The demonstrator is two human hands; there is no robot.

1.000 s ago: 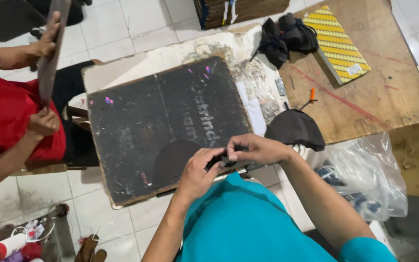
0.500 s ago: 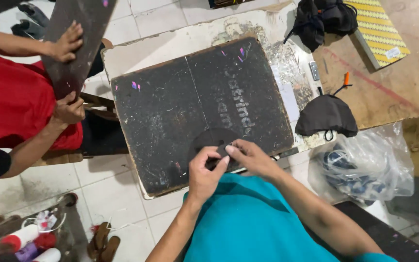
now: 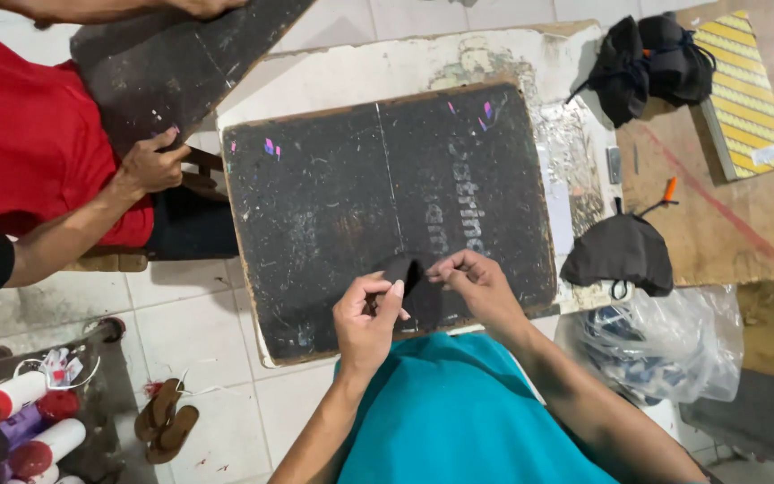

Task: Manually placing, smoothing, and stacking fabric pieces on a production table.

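Both hands pinch a small black piece of cloth (image 3: 408, 272) over the near edge of a black board (image 3: 387, 211). The left hand (image 3: 366, 318) closes thumb and fingers on the cloth's left side; the right hand (image 3: 477, 285) nips its right side with fingertips. Right of the grip, a black face mask (image 3: 620, 253) lies above a clear plastic bag (image 3: 665, 345). Far left, another person's hand (image 3: 147, 164) steadies a dark panel (image 3: 172, 63).
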